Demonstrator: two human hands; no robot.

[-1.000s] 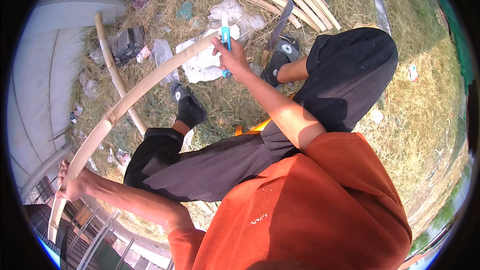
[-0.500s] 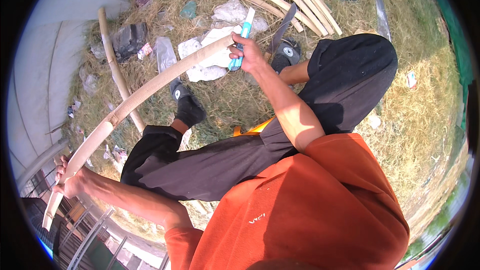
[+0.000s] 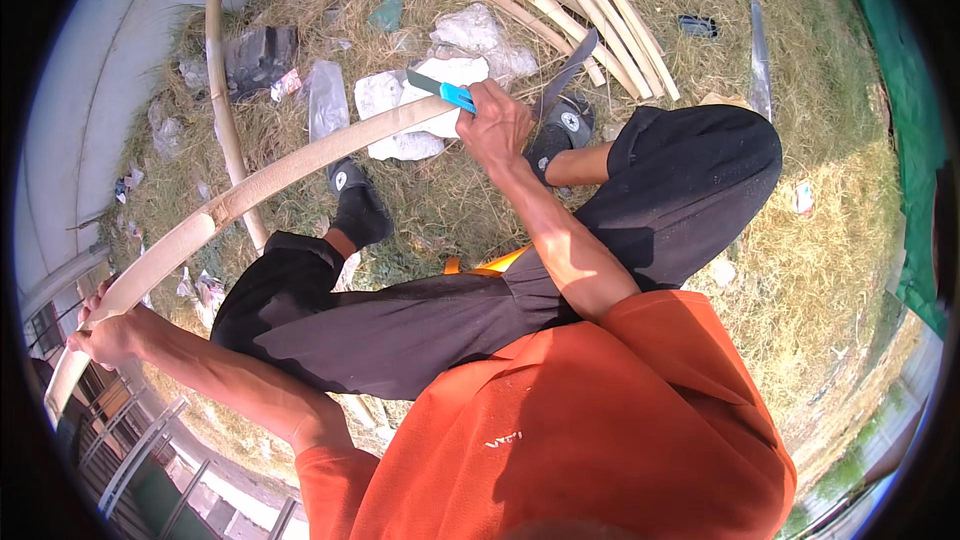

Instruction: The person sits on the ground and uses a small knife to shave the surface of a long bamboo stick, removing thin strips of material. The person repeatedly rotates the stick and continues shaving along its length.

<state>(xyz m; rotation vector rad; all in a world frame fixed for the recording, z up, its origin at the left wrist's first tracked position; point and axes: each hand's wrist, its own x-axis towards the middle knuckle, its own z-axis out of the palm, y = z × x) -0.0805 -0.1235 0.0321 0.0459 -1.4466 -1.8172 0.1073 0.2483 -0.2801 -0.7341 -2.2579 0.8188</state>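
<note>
A long split bamboo strip (image 3: 300, 160) arches across the left half of the view. Near its lower end, my left hand (image 3: 108, 332) is wrapped round it. My right hand (image 3: 494, 125) is closed on a blue utility knife (image 3: 456, 97), whose dark blade points left. The knife lies across the strip's upper end, touching or just over it; I cannot tell which. Whether my right fingers also pinch the strip is hidden. A node shows on the strip between my hands.
Several bamboo strips (image 3: 600, 0) lie heaped at the far side. White stones (image 3: 405, 130) sit beyond my feet. A dark curved blade (image 3: 570, 70) rests by my right shoe, and a long metal blade (image 3: 760, 60) lies farther right. A bamboo pole (image 3: 222, 100) lies near the pale wall (image 3: 70, 130).
The knife has turned from pointing away to pointing left across the strip's end. My right hand has rolled over with it. My left hand and the strip have shifted slightly left.
</note>
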